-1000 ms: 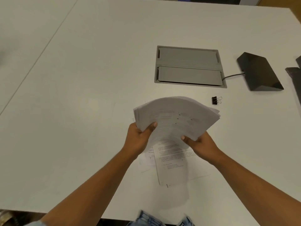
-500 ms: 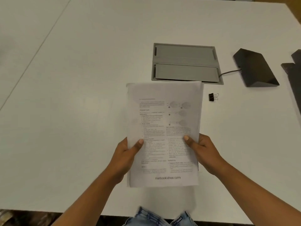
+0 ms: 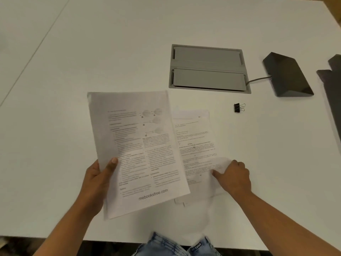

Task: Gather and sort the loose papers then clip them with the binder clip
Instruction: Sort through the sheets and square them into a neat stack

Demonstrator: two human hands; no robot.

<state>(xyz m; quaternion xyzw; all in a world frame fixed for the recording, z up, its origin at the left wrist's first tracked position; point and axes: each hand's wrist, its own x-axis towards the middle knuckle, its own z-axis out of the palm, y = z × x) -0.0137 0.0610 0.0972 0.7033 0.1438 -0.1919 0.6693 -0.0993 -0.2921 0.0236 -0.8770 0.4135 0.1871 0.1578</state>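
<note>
On tabletop (image 3: 92, 52), just R of the held stack: loose sheet w/ right grip on its near-R corner.

Left grip (image 3: 96, 183) is closed on the stack (image 3: 140, 148) at its near-L edge, thumb on top. The stack is raised, its far end leaning L, and it overlaps the L edge of the loose sheet (image 3: 195, 145). Right grip (image 3: 233, 177) has fingers curled at that sheet's corner, thumb pressed on the paper, and the corner looks a bit lifted. The sheet's long axis runs away from the person, approx parallel to the stack but not quite square w/ it. It lies R of the stack, so it prob needs to go L and turn slightly to line up. A 2nd edge may peek out under its near end; can't tell. Binder clip (image 3: 239, 107) sits far-R of the sheet, apart from it, nearer the right grip, which is prob the one to fetch it.
</note>
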